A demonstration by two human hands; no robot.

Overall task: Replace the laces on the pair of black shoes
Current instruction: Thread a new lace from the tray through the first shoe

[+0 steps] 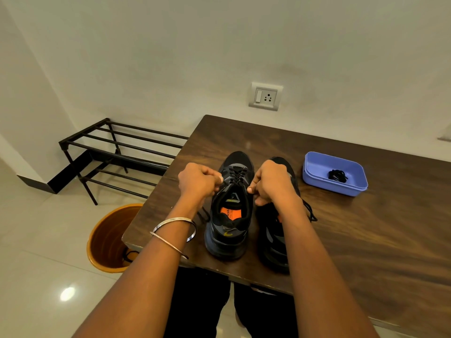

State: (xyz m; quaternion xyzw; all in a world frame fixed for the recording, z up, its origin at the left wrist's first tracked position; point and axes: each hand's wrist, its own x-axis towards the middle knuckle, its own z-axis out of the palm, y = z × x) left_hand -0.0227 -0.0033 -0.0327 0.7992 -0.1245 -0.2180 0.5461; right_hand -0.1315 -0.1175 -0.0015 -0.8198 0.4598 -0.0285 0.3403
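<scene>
Two black shoes stand side by side on the wooden table (366, 240), toes pointing away from me. The left shoe (229, 215) has an orange insole and a black lace (235, 175) threaded across its eyelets. My left hand (199, 180) grips one end of that lace at the shoe's left side. My right hand (271, 184) pinches the other end at the right side. The right shoe (275, 235) lies mostly under my right forearm, with a loose black lace (310, 211) trailing beside it.
A blue plastic tray (314, 172) at the right holds a bundle of black laces (338, 175). An orange bucket (107, 240) stands on the floor by the table's left edge, with a black metal rack (117, 152) behind it. A wall socket (266, 96) sits above the table.
</scene>
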